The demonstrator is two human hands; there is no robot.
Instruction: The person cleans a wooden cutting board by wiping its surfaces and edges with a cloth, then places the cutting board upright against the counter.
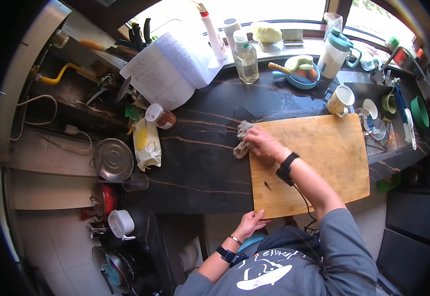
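My right hand [267, 144] is closed round a crumpled grey-brown cloth [243, 140], at the left edge of a large wooden cutting board [313, 158]. Part of the cloth lies on the dark counter beside the board. The board rests on the counter, and its near edge sticks out over the front toward my body. At its near left corner, my left hand [250, 224] grips the edge, thumb on top and fingers mostly hidden below. A small dark mark shows on the board's lower left.
Beyond the board stand a mug [340, 101], a blue bowl [301, 79], a glass bottle [245, 59] and a teal-lidded pitcher [334, 55]. Leftward are an open book [163, 74], a jar [161, 116] and a wipes packet [147, 143]. A sink [373, 133] holding dishes is at right.
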